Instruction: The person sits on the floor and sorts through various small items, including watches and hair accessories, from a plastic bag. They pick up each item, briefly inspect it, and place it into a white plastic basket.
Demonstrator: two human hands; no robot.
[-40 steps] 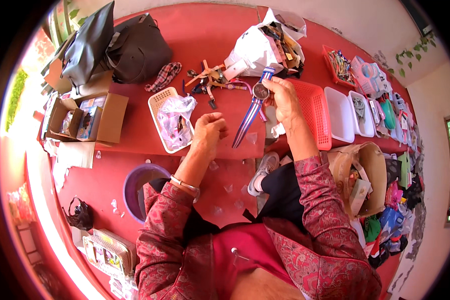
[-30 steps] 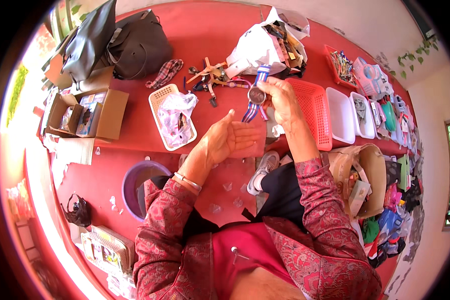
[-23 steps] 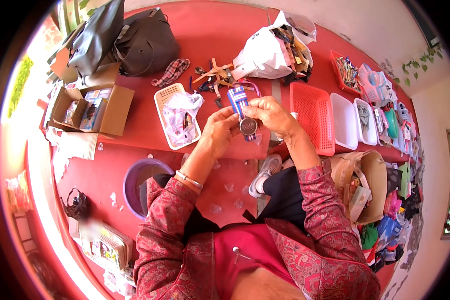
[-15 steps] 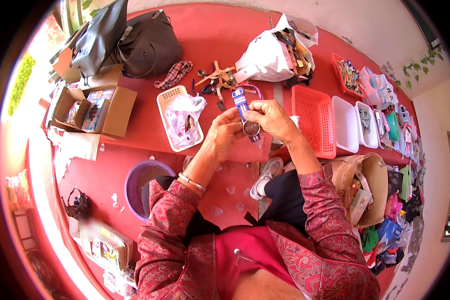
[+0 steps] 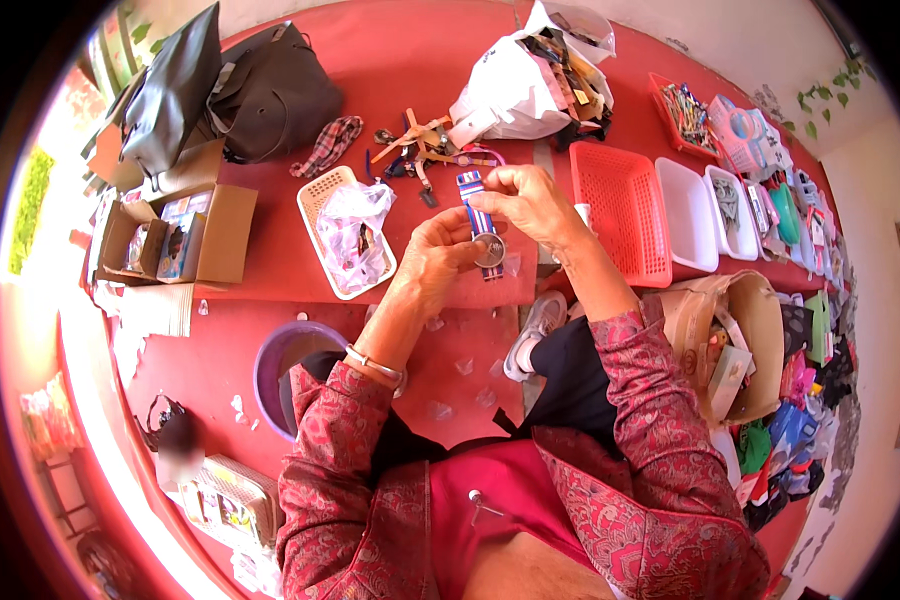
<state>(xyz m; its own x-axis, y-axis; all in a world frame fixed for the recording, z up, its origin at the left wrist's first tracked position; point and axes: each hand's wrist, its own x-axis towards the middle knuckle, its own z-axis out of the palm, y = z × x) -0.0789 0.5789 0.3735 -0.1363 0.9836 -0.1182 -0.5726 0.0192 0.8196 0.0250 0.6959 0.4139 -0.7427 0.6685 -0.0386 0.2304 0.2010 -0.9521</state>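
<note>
A wristwatch (image 5: 484, 232) with a blue, red and white striped strap and a round metal case is held up between both hands above the red ledge. My left hand (image 5: 436, 262) grips it from the left at the case. My right hand (image 5: 530, 204) pinches the strap from above and the right. Just beyond the hands lies a heap of loose watch straps (image 5: 422, 152) on the red surface. A cream basket (image 5: 322, 196) holding a clear plastic bag (image 5: 351, 232) sits left of my left hand.
An empty red basket (image 5: 622, 212) and white trays (image 5: 692, 214) lie to the right. A white plastic bag (image 5: 518, 82) and dark bags (image 5: 260, 92) sit at the back. An open cardboard box (image 5: 182, 232) is at left, a purple bucket (image 5: 276, 358) below, a tan bag (image 5: 736, 342) at right.
My right hand brought the striped watch down from over the red basket toward me. My left hand rose off the ledge and took hold of the watch too.
</note>
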